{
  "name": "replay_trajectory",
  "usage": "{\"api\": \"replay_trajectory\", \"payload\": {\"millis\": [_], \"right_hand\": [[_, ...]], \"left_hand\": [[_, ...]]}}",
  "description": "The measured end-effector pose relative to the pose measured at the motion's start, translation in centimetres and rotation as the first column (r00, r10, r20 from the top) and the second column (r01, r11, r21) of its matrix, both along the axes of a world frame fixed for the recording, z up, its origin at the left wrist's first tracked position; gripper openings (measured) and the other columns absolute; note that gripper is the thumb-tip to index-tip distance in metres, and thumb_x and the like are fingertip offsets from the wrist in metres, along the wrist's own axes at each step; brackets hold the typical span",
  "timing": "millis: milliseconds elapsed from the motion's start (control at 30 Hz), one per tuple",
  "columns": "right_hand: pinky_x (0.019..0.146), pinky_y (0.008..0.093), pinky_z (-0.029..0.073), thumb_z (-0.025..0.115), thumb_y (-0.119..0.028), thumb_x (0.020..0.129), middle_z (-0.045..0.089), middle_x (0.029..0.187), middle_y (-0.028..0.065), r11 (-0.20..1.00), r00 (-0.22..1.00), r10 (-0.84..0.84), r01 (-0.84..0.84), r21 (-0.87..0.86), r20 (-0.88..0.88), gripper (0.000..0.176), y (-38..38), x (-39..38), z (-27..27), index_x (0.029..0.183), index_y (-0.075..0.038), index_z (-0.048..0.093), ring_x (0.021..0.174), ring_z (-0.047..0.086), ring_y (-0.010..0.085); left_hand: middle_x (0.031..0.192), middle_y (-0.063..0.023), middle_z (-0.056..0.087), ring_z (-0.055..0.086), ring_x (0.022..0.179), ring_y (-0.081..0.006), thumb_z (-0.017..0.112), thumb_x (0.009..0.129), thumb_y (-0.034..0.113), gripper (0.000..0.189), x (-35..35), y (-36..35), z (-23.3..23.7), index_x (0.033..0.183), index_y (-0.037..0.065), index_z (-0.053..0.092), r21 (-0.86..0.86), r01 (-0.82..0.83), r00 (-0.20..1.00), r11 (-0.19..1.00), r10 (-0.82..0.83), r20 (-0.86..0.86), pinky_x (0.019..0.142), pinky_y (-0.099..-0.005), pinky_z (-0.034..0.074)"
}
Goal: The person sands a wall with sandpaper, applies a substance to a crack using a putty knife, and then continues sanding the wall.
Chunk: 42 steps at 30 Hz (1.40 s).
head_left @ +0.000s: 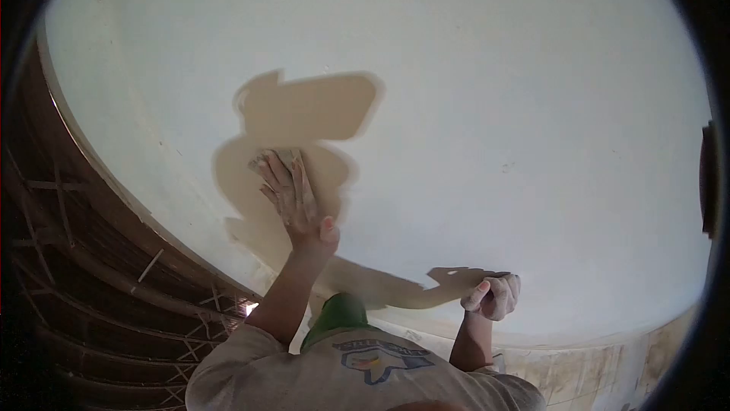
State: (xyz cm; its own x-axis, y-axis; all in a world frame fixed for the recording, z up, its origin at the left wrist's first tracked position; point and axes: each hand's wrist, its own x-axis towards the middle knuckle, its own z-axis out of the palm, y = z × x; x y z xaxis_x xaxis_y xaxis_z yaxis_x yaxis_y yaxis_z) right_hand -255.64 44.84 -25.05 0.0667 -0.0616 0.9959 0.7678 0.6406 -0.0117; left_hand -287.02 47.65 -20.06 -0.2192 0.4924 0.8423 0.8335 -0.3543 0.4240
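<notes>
My left hand (283,194) lies against a large white wall (517,107), its dusty fingers spread over a thin greyish sheet that looks like sandpaper (308,183). The sheet shows between and beside the fingers and is pressed to the wall. My right hand (496,297), also coated in pale dust, is curled into a fist close to the lower part of the wall. Nothing sticks out of that fist, and its palm side is hidden.
Brown shadows of my head and arms fall on the wall. To the left runs a dark roof with metal trusses (65,206). A stained, paler strip of wall (578,373) shows at lower right. A dark object (709,179) stands at the right edge.
</notes>
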Motion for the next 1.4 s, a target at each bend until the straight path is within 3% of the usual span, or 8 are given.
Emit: {"api": "replay_trajectory", "payload": {"millis": [200, 333, 600, 733, 800, 1133, 1267, 1400], "right_hand": [[0.050, 0.0343, 0.026, 0.059, -0.010, 0.084, 0.045, 0.053, 0.0047, 0.999, 0.999, 0.027, -0.026, -0.022, 0.037, 0.021, 0.0, 0.5, -0.4, 0.065, -0.004, 0.052, 0.045, 0.039, 0.0201], [0.050, 0.0344, 0.027, 0.059, -0.010, 0.084, 0.045, 0.053, 0.0046, 0.999, 0.998, 0.036, -0.035, -0.034, 0.047, 0.021, -0.2, 0.4, 0.0, 0.065, -0.004, 0.051, 0.045, 0.039, 0.0198], [0.050, 0.0342, 0.027, 0.058, -0.009, 0.084, 0.044, 0.051, 0.0030, 0.999, 0.999, 0.044, -0.044, -0.014, 0.016, 0.022, 0.2, 0.3, -0.5, 0.064, -0.006, 0.051, 0.044, 0.038, 0.0194], [0.049, 0.0347, 0.026, 0.058, -0.008, 0.084, 0.043, 0.051, 0.0041, 0.999, 0.999, 0.049, -0.049, 0.013, 0.021, 0.021, 0.4, 0.3, -0.4, 0.064, -0.005, 0.051, 0.044, 0.037, 0.0195], [0.049, 0.0348, 0.026, 0.058, -0.008, 0.083, 0.043, 0.051, 0.0042, 0.997, 0.996, 0.075, -0.076, 0.013, 0.038, 0.021, 0.5, 0.7, -0.4, 0.064, -0.005, 0.051, 0.043, 0.037, 0.0197], [0.050, 0.0344, 0.028, 0.058, -0.009, 0.082, 0.044, 0.050, 0.0034, 0.996, 0.996, 0.087, -0.087, -0.001, -0.008, 0.021, 0.3, 0.2, -0.2, 0.063, -0.006, 0.051, 0.044, 0.039, 0.0201], [0.050, 0.0345, 0.029, 0.056, -0.007, 0.083, 0.044, 0.052, 0.0039, 0.996, 0.996, 0.086, -0.084, -0.043, 0.030, 0.019, 0.0, 0.9, -0.6, 0.064, -0.006, 0.050, 0.045, 0.039, 0.0206], [0.050, 0.0355, 0.029, 0.054, -0.008, 0.085, 0.045, 0.054, 0.0041, 0.995, 0.995, 0.087, -0.086, -0.041, 0.041, 0.020, 0.1, 1.4, -1.1, 0.065, -0.006, 0.050, 0.045, 0.038, 0.0208]], "left_hand": [[0.156, -0.0458, 0.009, 0.009, 0.147, -0.0615, 0.043, 0.098, 0.040, 0.082, 2.4, -1.7, -10.4, 0.158, -0.008, 0.013, 0.026, 0.154, 0.978, 0.988, -0.149, -0.143, 0.115, -0.0697, 0.021], [0.157, -0.0447, 0.007, 0.008, 0.150, -0.0569, 0.044, 0.100, 0.042, 0.084, 2.3, -3.2, -9.2, 0.158, -0.008, 0.011, -0.119, 0.138, 0.984, 0.983, -0.122, 0.128, 0.118, -0.0633, 0.021], [0.159, -0.0378, 0.020, 0.013, 0.149, -0.0585, 0.040, 0.104, 0.032, 0.063, -0.7, -0.3, -0.4, 0.152, -0.009, 0.035, 0.167, 0.146, 0.989, 0.975, -0.139, -0.048, 0.120, -0.0648, 0.015], [0.157, -0.0379, 0.026, 0.016, 0.147, -0.0602, 0.044, 0.098, 0.022, 0.054, 3.2, 0.1, -8.1, 0.145, -0.005, 0.048, 0.088, 0.451, 0.882, 0.888, -0.459, 0.108, 0.118, -0.0680, 0.017], [0.157, -0.0372, 0.026, 0.016, 0.147, -0.0600, 0.044, 0.096, 0.019, 0.053, 3.1, -0.5, -8.4, 0.145, -0.002, 0.049, 0.054, 0.326, 0.894, 0.944, -0.290, -0.342, 0.117, -0.0694, 0.017], [0.159, -0.0393, 0.020, 0.014, 0.148, -0.0576, 0.025, 0.108, 0.031, 0.062, 0.5, -1.3, -3.7, 0.152, -0.013, 0.028, 0.099, 0.166, 0.980, 0.981, -0.175, 0.091, 0.120, -0.0624, 0.012], [0.156, -0.0420, 0.022, 0.014, 0.148, -0.0597, 0.034, 0.102, 0.023, 0.058, 2.5, -5.4, -9.0, 0.148, -0.012, 0.039, -0.369, -0.045, 0.962, 0.928, -0.059, -0.267, 0.118, -0.0684, 0.011], [0.155, -0.0448, 0.020, 0.013, 0.145, -0.0639, 0.038, 0.100, 0.018, 0.057, 1.2, -3.8, -11.7, 0.150, -0.009, 0.038, -0.183, 0.221, 0.955, 0.958, -0.251, -0.159, 0.117, -0.0700, 0.011]]}}
